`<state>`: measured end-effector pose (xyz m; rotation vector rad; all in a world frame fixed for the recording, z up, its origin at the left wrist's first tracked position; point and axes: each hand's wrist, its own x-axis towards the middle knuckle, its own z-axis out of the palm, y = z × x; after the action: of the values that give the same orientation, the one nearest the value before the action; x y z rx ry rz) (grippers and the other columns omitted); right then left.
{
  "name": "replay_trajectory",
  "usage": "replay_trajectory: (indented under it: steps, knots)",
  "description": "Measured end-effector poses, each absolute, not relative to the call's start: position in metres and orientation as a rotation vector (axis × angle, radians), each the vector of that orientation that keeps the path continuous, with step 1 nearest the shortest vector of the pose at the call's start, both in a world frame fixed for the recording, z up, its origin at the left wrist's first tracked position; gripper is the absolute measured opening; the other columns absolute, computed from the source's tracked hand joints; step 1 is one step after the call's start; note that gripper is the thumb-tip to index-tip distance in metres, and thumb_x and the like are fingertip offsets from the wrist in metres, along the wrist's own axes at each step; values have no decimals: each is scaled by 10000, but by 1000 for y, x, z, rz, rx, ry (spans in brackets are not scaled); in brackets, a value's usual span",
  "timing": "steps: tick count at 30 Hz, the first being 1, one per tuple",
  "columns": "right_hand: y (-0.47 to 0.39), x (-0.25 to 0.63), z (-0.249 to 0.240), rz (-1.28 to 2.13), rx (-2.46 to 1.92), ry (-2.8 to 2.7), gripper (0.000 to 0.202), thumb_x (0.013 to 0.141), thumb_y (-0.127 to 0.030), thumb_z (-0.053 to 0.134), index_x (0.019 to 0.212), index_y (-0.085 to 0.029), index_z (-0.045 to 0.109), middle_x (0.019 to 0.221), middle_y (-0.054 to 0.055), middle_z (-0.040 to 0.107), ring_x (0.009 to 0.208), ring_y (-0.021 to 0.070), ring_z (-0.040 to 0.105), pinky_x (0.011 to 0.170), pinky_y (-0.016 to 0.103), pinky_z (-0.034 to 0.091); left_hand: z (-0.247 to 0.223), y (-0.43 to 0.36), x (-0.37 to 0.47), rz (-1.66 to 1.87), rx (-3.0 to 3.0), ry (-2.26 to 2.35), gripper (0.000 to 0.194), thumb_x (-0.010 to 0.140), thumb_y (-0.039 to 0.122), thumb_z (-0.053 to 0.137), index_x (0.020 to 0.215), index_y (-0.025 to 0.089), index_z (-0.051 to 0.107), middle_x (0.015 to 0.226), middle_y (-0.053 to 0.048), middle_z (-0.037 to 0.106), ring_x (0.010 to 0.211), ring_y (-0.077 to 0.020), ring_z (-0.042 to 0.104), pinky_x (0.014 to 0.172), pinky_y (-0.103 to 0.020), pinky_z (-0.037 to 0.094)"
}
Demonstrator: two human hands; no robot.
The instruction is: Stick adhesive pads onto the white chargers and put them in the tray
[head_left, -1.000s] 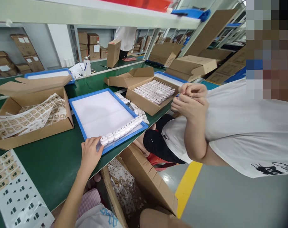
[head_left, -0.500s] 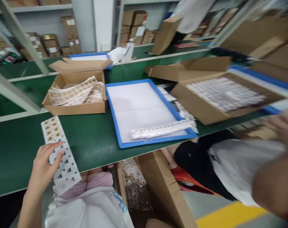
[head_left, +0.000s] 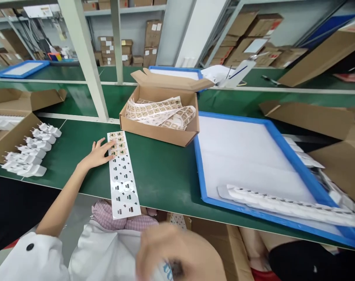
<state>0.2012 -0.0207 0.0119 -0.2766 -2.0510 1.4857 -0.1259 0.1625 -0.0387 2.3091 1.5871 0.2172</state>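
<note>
A white sheet of stickers [head_left: 121,187] lies on the green bench, its lower end past the front edge. Brown-and-gold stickers fill its far end; the nearer part shows only small dark cut-out marks. My left hand [head_left: 97,156] rests at the sheet's left side, fingers spread, fingertips touching the stickers. My right hand [head_left: 158,249] is raised close in front of my body and smeared by motion, so its fingers do not show clearly. Beyond the sheet, an open cardboard box [head_left: 160,134] holds more sticker sheets [head_left: 157,111].
White plug adapters [head_left: 34,150] stand in rows at the left, beside another open carton [head_left: 13,136]. At the right, a blue-rimmed tray [head_left: 198,164] carries a row of white pieces [head_left: 283,203]. A metal post [head_left: 86,58] rises behind the bench. A neighbour's leg shows lower right.
The view has swung left, bringing the plug adapters in. My left hand has moved from the sheet's middle to its stickered far end. My right hand has come into view.
</note>
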Motion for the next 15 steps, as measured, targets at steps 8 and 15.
replay_trajectory:
  steps: [8, 15]
  knots:
    - [100, 131, -24, 758, -1351, -2100, 275, 989, -135, 593, 1207, -193, 750, 1225, 130, 755, 1158, 286, 692, 1029, 451, 559, -47, 141, -95, 247, 2452, 1445, 637, 957, 489, 668, 1546, 271, 561, 1440, -134, 621, 1408, -396, 442, 1278, -764, 163]
    - [114, 122, -50, 560, -1429, -2253, 315, 987, -227, 663, 1291, -204, 743, 1305, 149, 722, 1211, 344, 614, 1034, 521, 519, -52, 123, -82, 306, 2458, 1442, 509, 964, 424, 718, 1426, 219, 656, 1365, -149, 626, 1411, -401, 436, 1272, -796, 153]
